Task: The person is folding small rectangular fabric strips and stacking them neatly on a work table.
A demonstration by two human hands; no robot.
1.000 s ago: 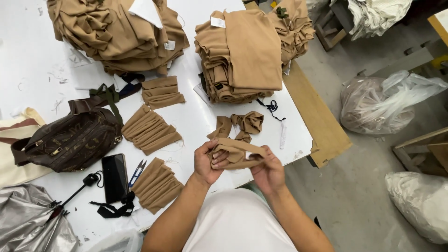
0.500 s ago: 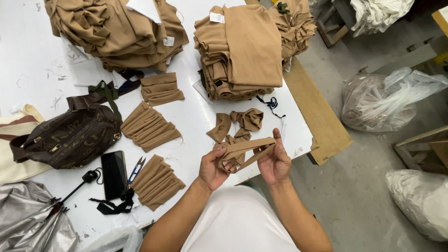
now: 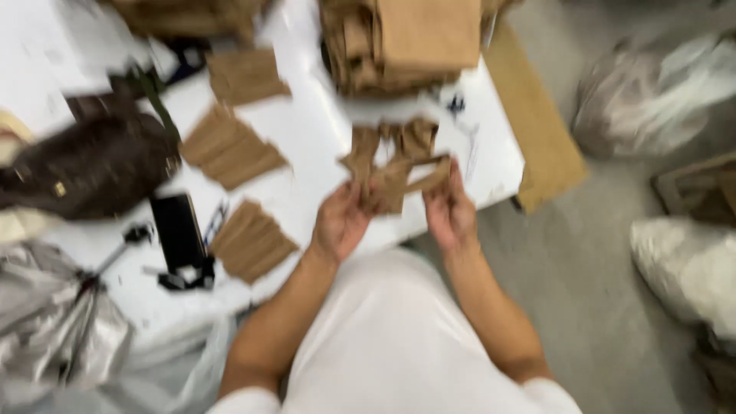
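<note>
- Head view was smeared by motion, so fine detail was hard to read; the white table [image 3: 322, 138] served as the landmark for everything below.
- At the table's near edge, the left hand [image 3: 339, 222] was curled around the lower part of a small tan fabric piece [image 3: 392, 178], fingers closed on it.
- The right hand [image 3: 451, 208] pinched the same piece from the other side, its fingers drawing a narrow strip of the cloth outward, slightly above the table's edge.
- Just beyond the hands, on the table, lay a few loose tan scraps [image 3: 406, 136], not folded, as far as the blur allowed a judgement.
- Three neat folded stacks sat on the table to the left of the hands: one nearest the edge [image 3: 250, 241], one in the middle [image 3: 231, 147], one farther back [image 3: 245, 75]. These looked like finished work.
- At the table's far side stood a tall pile of folded tan garments [image 3: 414, 42].
- My judgement: a good share was already folded and stacked, one piece was mid-handling, and the loose scraps remained to be dealt with.
- On the table's left part rested a dark brown handbag [image 3: 84, 170] and, nearer the edge, a black phone [image 3: 178, 228].
- Off the table's right side, a clear plastic sack [image 3: 652, 92] sat on the floor.
</note>
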